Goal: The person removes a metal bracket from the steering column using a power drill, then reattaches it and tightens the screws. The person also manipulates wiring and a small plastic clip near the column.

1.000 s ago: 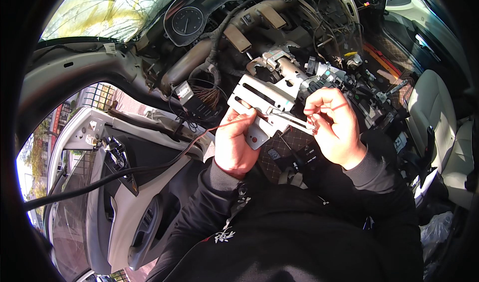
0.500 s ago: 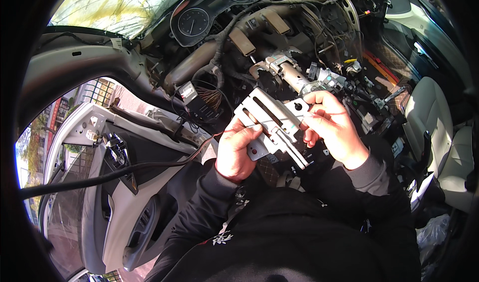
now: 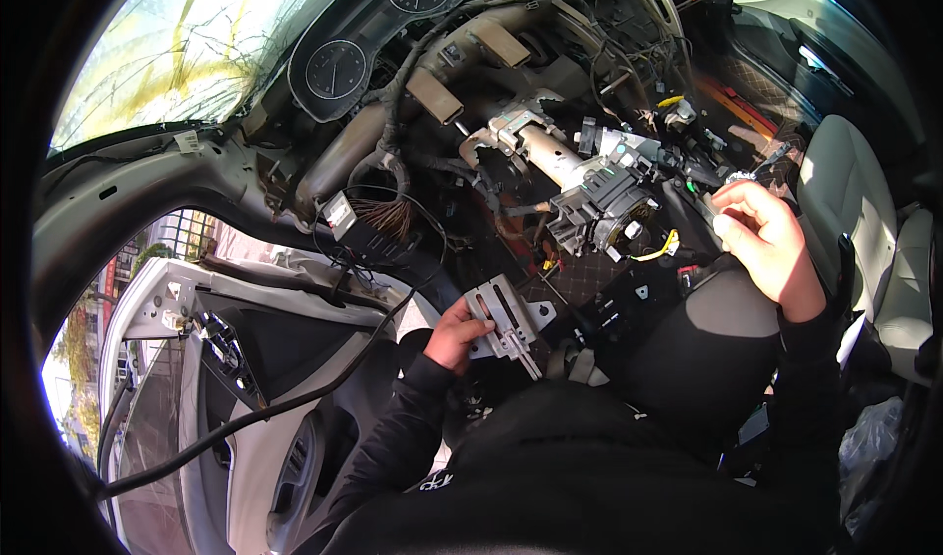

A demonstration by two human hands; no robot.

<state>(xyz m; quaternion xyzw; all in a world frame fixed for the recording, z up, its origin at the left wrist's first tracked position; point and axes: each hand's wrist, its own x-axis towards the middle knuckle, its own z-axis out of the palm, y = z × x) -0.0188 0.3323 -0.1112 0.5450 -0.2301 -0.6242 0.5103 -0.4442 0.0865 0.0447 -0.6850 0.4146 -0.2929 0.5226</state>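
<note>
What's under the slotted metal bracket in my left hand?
The left hand has its thumb on top, and fingers seem to curl beneath the bracket. Their tips and anything else directly underneath are covered.

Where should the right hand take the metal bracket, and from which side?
Probably pinch the metal bracket by its flat tab with the hole, bringing the right hand in from the right: the tab juts out that way, uncovered, while the left hand grips the opposite edge, thumb on top.
</note>
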